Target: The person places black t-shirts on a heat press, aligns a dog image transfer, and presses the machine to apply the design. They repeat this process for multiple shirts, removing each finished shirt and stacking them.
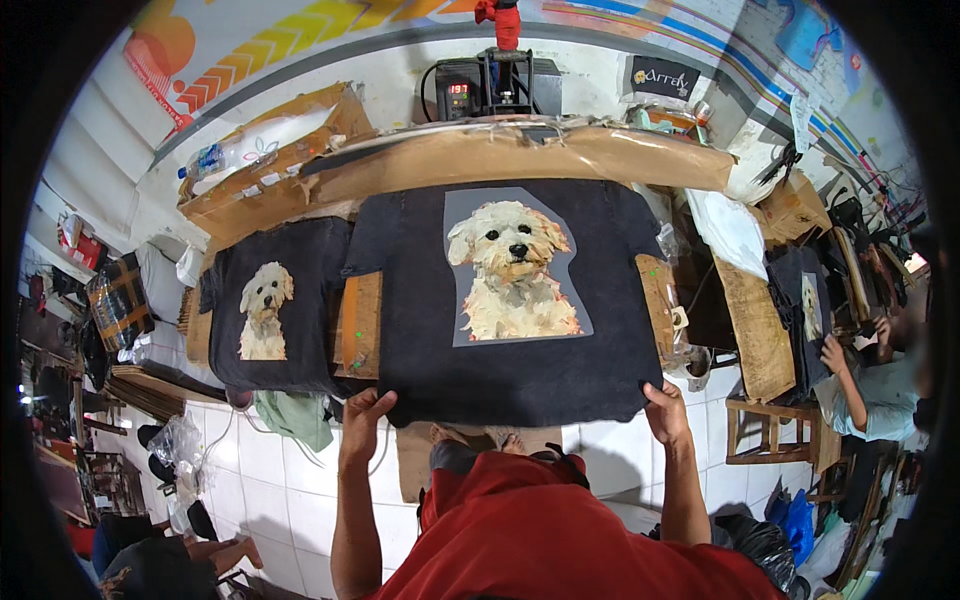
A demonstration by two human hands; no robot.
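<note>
A black T-shirt (pixel 420 340) lies spread out in front of me, its neck end away from me. On its chest sits a grey-edged transfer sheet (pixel 518 290) with a picture of a white fluffy dog. My left hand (pixel 367 415) pinches the near left corner of the shirt's hem, thumb on top. At the near right corner, my right hand (pixel 664 410) grips the same hem. The cloth between them hangs fairly straight. To the left lies a second black T-shirt (pixel 310 330) with a smaller dog print and no hand on it.
Behind the shirt stands a heat press (pixel 500 85) with a lit red display. Cardboard (pixel 650 165) runs along the back edge. A wooden stool (pixel 775 435) is at right, near a person (pixel 880 390) handling another dark printed shirt (pixel 795 290). Another person's legs (pixel 215 555) show lower left.
</note>
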